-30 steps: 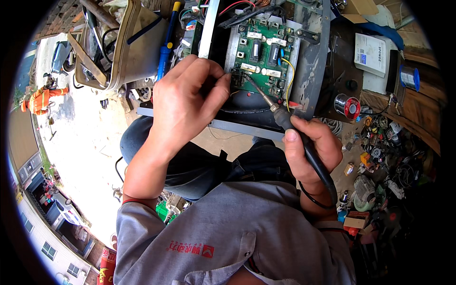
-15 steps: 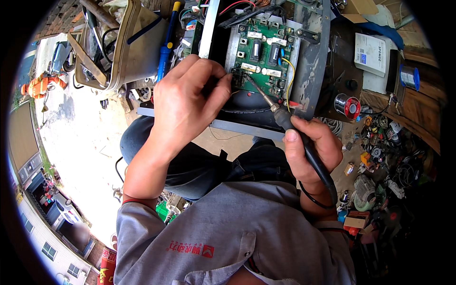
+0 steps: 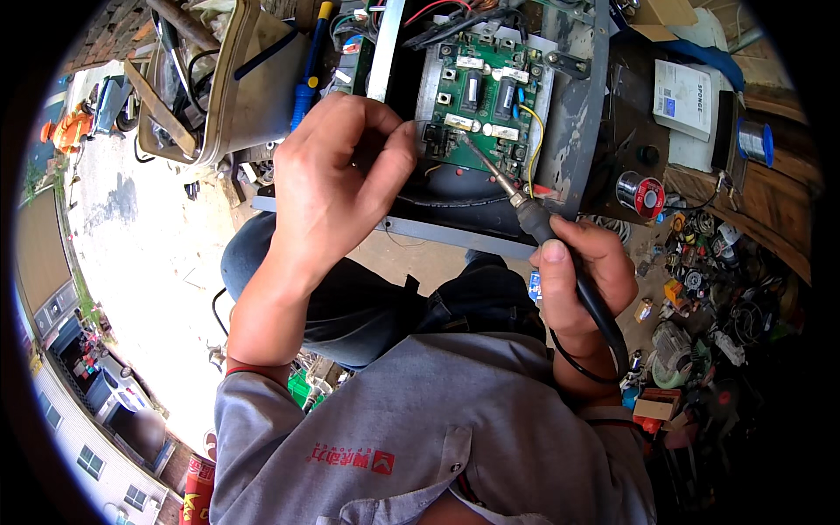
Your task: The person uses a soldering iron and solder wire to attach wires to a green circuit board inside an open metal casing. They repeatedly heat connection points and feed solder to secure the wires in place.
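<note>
A green circuit board [image 3: 490,96] sits inside an opened grey metal machine case [image 3: 573,114] in front of me. My right hand [image 3: 582,276] is closed around the black handle of a soldering iron [image 3: 534,214], whose metal tip reaches up to the board's lower middle. My left hand [image 3: 337,184] hovers over the board's left edge, fingertips pinched together at a black component there; what they pinch is too small to tell. My knees in dark trousers lie below the case.
A tan tool bag [image 3: 227,79] with tools and a blue-handled screwdriver [image 3: 306,79] stands at the upper left. A solder spool [image 3: 640,194], a white box [image 3: 687,98] and a blue tape roll [image 3: 754,140] lie on the right. Small parts clutter the ground at right [image 3: 700,289].
</note>
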The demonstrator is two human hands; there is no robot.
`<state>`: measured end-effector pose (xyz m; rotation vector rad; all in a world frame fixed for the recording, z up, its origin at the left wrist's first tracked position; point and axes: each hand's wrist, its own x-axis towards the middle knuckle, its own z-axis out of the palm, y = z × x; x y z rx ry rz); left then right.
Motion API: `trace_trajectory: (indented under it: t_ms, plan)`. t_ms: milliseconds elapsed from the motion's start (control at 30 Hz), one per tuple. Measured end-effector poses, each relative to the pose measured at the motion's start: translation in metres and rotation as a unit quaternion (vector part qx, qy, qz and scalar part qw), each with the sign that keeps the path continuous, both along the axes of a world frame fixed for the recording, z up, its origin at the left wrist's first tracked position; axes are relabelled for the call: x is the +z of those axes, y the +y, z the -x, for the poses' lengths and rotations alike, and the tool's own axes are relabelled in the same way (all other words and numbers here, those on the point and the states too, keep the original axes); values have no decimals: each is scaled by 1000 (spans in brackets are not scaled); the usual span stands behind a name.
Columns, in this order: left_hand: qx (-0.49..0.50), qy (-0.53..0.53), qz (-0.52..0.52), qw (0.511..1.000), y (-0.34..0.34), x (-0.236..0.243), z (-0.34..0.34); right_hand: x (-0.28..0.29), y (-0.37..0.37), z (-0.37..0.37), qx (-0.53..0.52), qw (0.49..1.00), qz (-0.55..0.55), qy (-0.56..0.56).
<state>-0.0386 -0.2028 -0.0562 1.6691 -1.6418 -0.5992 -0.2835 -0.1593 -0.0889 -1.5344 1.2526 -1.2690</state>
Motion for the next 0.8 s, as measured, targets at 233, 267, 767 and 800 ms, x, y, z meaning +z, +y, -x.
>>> trace_trajectory:
  t_ms: [233, 267, 767, 800]
  plan:
    - [-40, -137, 94, 985, -5, -1, 0, 5, -3, -4, 1, 1000, -14, 7]
    - [-40, -140, 97, 985, -5, -2, 1, 5, -4, -4, 4, 1000, -10, 19]
    - [-43, -146, 79, 985, -5, -4, 4, 7, -13, -6, 26, 999, 24, 32]
    - [-44, -146, 80, 985, -5, -4, 4, 7, -13, -6, 25, 999, 24, 33]
